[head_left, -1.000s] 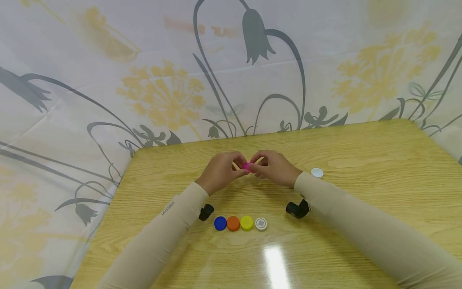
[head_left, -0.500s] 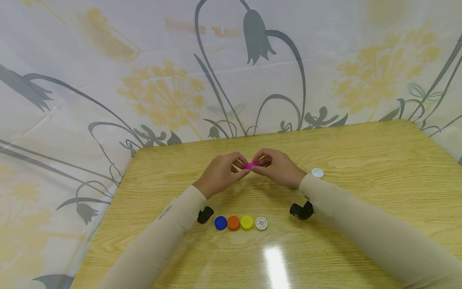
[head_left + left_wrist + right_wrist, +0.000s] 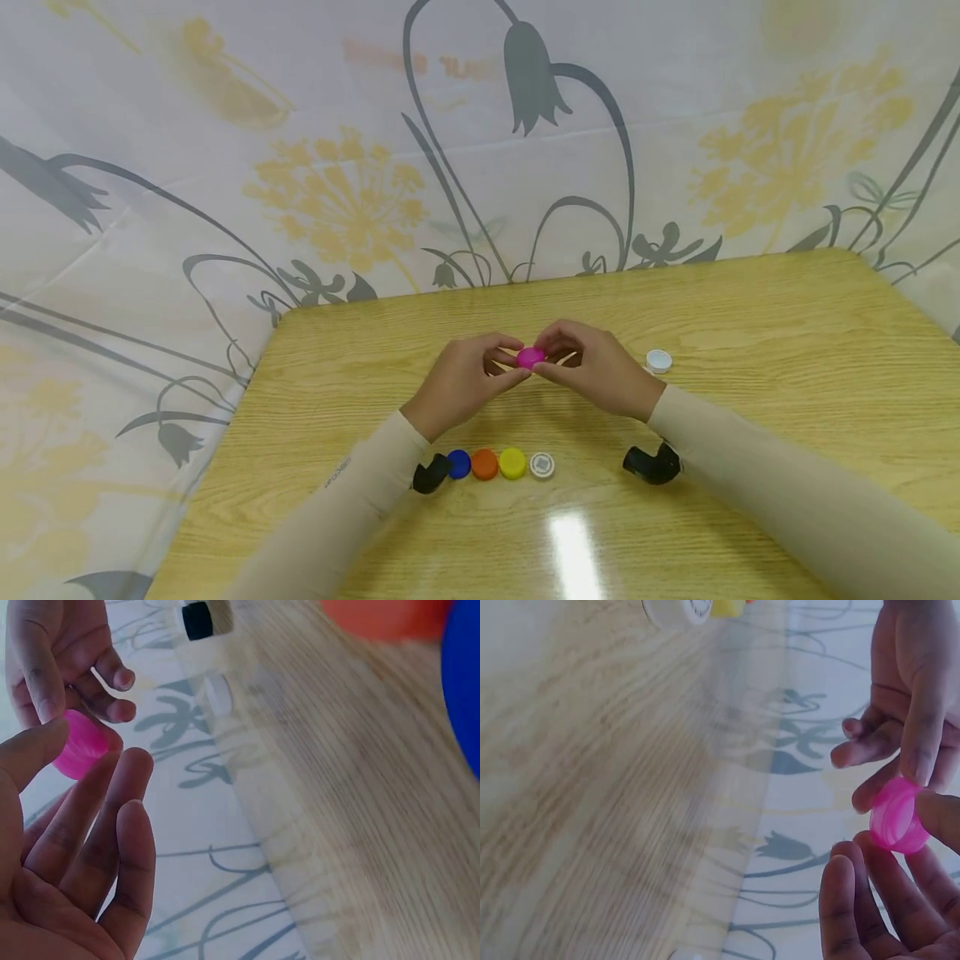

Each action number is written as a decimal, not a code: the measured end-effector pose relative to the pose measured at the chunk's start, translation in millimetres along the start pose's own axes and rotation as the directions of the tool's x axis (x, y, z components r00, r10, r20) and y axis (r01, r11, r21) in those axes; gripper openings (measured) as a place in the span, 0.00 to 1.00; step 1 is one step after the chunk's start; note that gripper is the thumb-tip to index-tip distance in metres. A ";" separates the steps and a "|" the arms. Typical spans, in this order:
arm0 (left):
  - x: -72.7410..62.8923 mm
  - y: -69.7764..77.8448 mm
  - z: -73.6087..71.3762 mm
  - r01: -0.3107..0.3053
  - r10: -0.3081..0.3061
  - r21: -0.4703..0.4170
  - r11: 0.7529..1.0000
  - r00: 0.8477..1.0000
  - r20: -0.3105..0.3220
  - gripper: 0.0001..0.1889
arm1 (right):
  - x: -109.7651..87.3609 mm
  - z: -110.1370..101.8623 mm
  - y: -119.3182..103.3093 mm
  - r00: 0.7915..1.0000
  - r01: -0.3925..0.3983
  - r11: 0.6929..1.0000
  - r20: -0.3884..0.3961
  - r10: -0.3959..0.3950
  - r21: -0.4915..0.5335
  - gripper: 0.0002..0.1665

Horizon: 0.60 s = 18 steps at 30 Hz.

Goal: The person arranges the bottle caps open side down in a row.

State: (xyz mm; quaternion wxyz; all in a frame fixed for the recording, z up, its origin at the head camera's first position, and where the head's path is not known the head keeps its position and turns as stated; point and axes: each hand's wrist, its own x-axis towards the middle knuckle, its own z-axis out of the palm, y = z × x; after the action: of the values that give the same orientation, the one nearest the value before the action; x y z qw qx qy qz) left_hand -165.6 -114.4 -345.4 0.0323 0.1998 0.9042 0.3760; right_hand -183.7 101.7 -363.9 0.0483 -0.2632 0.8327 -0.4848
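Note:
A pink bottle cap [image 3: 530,358] is held above the far half of the table, its domed top towards the head camera. My left hand [image 3: 468,379] pinches its left side between thumb and fingers. From the other side my right hand [image 3: 596,367] grips the same cap, thumb at the near edge. The right wrist view shows the hollow inside of the pink cap [image 3: 896,815], with both thumbs on its edge. Spread fingers of my left hand [image 3: 90,862] appear in the left wrist view.
Nearer to me a row of caps lies on the wooden table [image 3: 750,333]: blue [image 3: 459,464], orange [image 3: 484,464], yellow [image 3: 513,463] and white [image 3: 542,465]. Another white cap [image 3: 658,361] lies to the right. A patterned curtain [image 3: 480,150] stands behind.
Both hands have come slightly nearer and to the right with the pink cap. The cap has turned, so its round top now shows more. The caps on the table have stayed put.

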 end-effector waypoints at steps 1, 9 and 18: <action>-1.9 1.3 0.8 0.004 -0.004 -0.010 1.000 1.000 0.002 0.18 | -2.4 0.3 -0.7 1.000 0.007 1.000 -0.006 -0.007 -0.006 0.13; -16.4 10.4 6.0 0.006 -0.006 -0.029 1.000 1.000 -0.014 0.16 | -21.2 2.6 -5.0 0.999 0.045 0.999 -0.024 -0.045 -0.016 0.18; -29.5 21.3 13.9 -0.113 0.113 0.016 0.994 0.993 -0.042 0.16 | -43.5 2.2 -8.1 0.995 0.087 0.996 -0.038 -0.088 -0.036 0.19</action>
State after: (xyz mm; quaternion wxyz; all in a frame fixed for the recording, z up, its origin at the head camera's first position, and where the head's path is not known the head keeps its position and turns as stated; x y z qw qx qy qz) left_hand -128.5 -103.0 -343.3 -0.0097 0.2428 0.8944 0.3754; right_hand -142.5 117.9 -365.9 0.0061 -0.2904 0.8293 -0.4773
